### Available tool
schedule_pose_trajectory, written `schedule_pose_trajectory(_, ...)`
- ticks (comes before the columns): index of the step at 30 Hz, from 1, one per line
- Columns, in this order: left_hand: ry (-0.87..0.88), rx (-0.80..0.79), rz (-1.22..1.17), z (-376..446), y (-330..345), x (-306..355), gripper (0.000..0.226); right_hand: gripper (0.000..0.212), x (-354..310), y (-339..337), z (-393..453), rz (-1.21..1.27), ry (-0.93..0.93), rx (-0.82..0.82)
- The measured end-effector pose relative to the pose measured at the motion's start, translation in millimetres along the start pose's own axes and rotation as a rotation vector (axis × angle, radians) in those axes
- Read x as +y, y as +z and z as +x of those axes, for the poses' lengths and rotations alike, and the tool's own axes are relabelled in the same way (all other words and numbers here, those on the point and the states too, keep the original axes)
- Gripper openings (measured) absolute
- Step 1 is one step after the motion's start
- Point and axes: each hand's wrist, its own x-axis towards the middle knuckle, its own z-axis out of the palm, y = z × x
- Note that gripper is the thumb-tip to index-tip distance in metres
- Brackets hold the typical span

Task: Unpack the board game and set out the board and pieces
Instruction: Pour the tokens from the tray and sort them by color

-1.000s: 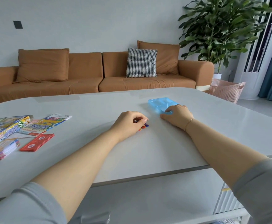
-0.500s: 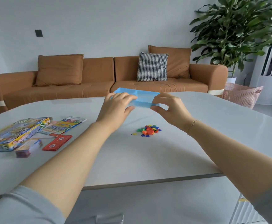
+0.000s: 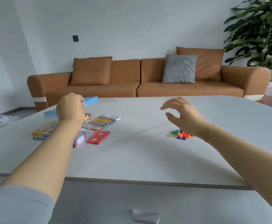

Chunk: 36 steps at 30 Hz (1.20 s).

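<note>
Your left hand [image 3: 70, 109] grips the blue plastic tray [image 3: 90, 101] above the table's [image 3: 132, 159] left side — probably clearing it away.
Your right hand [image 3: 183, 113] hovers loosely open over the coloured pieces [image 3: 181, 135] (heaped on the tabletop); cards and game box [image 3: 43, 130] lie left.

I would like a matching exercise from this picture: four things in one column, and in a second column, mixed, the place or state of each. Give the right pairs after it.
Things:
1. blue plastic tray
2. small coloured game pieces
3. red card pack
4. right hand

Places or states:
A. flat on the table, beside the rules leaflet
B. open, holding nothing, above the table
C. held up by the left hand
D. in a loose heap on the table, under the right wrist

Pairs: 1-C, 2-D, 3-A, 4-B
</note>
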Motion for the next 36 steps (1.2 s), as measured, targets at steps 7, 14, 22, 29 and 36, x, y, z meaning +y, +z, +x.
schedule_pose_trajectory(7,-0.249,-0.193,0.145,-13.2,9.6,-51.3,0.015,0.023,-7.2,12.2,0.0,-0.020,-0.028,-0.090)
schedule_pose_trajectory(14,-0.139,-0.139,0.259,-5.2,-5.3,-27.2,0.026,0.023,-2.9,1.4,-0.1,-0.065,0.028,-0.106)
schedule_pose_trajectory(22,0.433,-0.565,-0.338,-31.0,-7.3,108.4,0.020,0.022,33.0,-31.3,-8.1,-0.068,0.433,-0.261)
schedule_pose_trajectory(29,0.509,-0.999,-0.488,-74.9,29.5,186.4,0.025,0.015,49.3,-52.3,-30.9,0.256,0.519,-0.522)
schedule_pose_trajectory(36,0.398,-1.076,-0.636,-87.5,34.4,204.1,0.031,0.016,52.3,-50.1,-39.0,0.265,0.433,-0.532)
